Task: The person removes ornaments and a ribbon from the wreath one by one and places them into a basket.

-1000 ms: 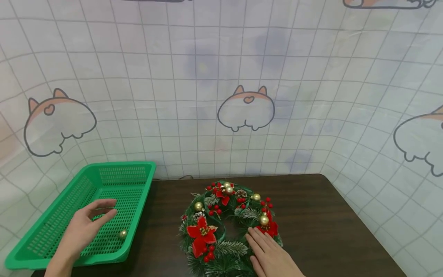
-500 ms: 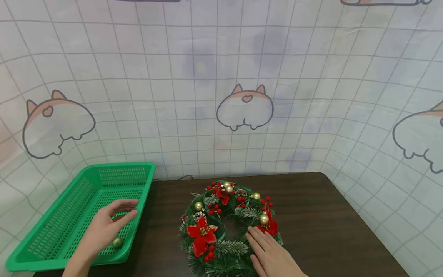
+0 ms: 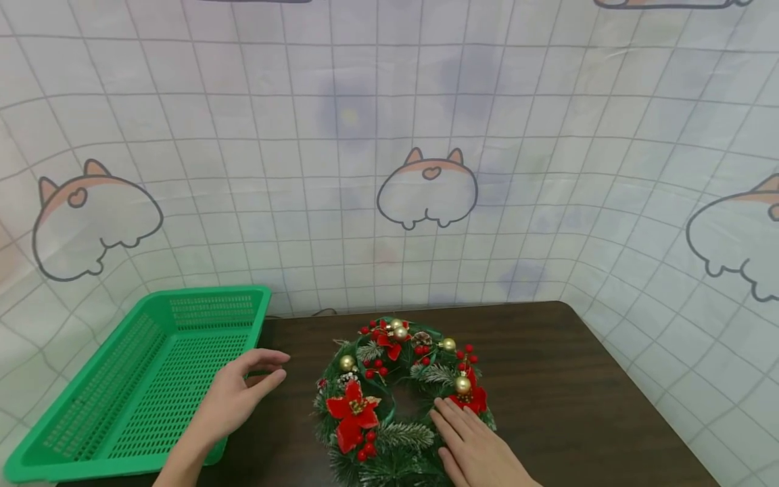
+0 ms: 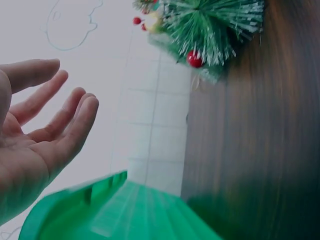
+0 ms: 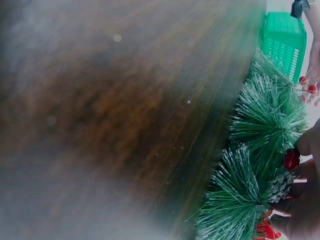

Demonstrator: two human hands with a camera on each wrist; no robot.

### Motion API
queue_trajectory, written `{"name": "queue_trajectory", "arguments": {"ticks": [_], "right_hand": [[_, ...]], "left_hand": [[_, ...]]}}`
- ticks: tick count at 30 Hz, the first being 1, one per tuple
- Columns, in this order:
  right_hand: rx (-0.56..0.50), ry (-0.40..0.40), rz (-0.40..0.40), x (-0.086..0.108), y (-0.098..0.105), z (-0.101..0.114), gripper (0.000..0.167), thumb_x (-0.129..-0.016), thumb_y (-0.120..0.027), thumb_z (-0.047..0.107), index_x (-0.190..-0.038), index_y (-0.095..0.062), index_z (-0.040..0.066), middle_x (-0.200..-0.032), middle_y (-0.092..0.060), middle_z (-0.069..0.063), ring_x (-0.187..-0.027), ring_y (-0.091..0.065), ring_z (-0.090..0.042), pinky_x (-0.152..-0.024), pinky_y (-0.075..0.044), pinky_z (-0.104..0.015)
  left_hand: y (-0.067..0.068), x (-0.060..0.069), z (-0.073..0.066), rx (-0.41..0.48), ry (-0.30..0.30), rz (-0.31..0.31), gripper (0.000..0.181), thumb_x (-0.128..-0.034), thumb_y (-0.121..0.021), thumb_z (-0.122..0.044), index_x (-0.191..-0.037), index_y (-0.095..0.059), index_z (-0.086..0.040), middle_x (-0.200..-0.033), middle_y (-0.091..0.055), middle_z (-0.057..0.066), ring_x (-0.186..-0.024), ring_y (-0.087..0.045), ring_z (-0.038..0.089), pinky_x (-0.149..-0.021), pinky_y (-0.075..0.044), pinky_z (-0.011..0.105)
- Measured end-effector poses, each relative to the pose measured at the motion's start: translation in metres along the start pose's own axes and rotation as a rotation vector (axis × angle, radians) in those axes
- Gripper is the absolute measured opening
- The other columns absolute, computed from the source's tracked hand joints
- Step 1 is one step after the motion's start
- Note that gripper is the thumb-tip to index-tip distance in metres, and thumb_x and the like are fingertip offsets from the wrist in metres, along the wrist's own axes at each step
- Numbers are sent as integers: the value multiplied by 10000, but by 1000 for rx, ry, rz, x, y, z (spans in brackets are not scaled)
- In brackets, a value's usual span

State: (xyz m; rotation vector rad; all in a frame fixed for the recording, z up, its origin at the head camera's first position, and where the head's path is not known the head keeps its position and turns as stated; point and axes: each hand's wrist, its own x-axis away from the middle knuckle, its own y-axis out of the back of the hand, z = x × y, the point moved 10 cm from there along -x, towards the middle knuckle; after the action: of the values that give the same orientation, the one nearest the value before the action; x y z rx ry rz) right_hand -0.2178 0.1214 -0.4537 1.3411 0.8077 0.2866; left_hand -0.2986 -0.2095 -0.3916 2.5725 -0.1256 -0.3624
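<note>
A Christmas wreath (image 3: 406, 434) with red poinsettias, berries, pine cones and gold balls lies on the dark wooden table. My right hand (image 3: 477, 439) rests on its near right side, fingers extended over the greenery. In the right wrist view, the fingers touch the wreath beside a red berry (image 5: 291, 159). My left hand (image 3: 234, 396) hovers by the right rim of the green plastic basket (image 3: 152, 379), partly over the table. Its fingers bend loosely, and the left wrist view shows nothing between them. The left arm covers part of the basket's near right corner.
The dark table (image 3: 548, 379) reaches to the right and behind the wreath. A white grid-patterned curtain (image 3: 292, 169) with cartoon corgis hangs behind and at both sides. A thin dark cable (image 3: 324, 312) shows at the table's back edge.
My left hand has moved right, from above the basket to past its right rim. The gold ball in the basket is no longer visible. The right hand stays on the wreath.
</note>
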Motion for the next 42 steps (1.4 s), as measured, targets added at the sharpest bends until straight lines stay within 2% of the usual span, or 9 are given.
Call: {"name": "queue_trajectory", "arguments": {"ticks": [4, 10, 17, 27, 38, 42], "right_hand": [[0, -1, -2, 0, 0, 0, 462, -1072, -570, 304, -1432, -592, 15, -1492, -535, -153, -1366, -512, -284, -1035, -502, -468], [6, 0, -3, 0, 0, 0, 463, -1070, -574, 308, -1430, -595, 16, -1488, -539, -151, -1363, -516, -281, -1034, -503, -466], [6, 6, -1, -1, 2, 0, 464, -1066, -582, 301, -1427, -596, 9, -1483, -543, -157, -1356, -522, -285, -1029, -507, -466], [-25, -8, 36, -3, -1, -2, 470, -1080, -554, 310, -1439, -582, 8, -1491, -533, -161, -1366, -511, -291, -1042, -495, -478], [-39, -11, 57, -2, -3, -2, 471, -1083, -545, 307, -1443, -577, 5, -1493, -531, -163, -1368, -508, -295, -1045, -491, -484], [-34, -3, 44, -2, -3, -1, 468, -1077, -558, 297, -1438, -580, -1, -1488, -535, -167, -1362, -514, -297, -1038, -498, -482]], "left_hand": [[-11, -7, 0, 12, -2, 2, 262, -1005, -707, -257, -1239, -695, -141, -1231, -672, 7, -1111, -632, 194, -928, -556, 321], [-26, -18, 4, 41, 22, 3, 254, -999, -717, -228, -1232, -705, -126, -1229, -685, 27, -1143, -626, 228, -967, -531, 445], [-48, -30, 8, 63, 30, 20, 239, -990, -720, -160, -1225, -710, -114, -1206, -693, 23, -1141, -621, 238, -958, -515, 484], [-73, -46, 13, 129, 42, 50, 226, -981, -715, -92, -1207, -722, -93, -1193, -701, 89, -1091, -641, 220, -912, -537, 407], [-87, -55, 18, 153, 48, 63, 230, -959, -744, -100, -1186, -730, -66, -1137, -710, 66, -1040, -684, 269, -817, -572, 378], [-89, -58, 19, 147, 50, 61, 225, -951, -753, -92, -1174, -735, -71, -1116, -715, 68, -1016, -688, 265, -746, -574, 374]]}}
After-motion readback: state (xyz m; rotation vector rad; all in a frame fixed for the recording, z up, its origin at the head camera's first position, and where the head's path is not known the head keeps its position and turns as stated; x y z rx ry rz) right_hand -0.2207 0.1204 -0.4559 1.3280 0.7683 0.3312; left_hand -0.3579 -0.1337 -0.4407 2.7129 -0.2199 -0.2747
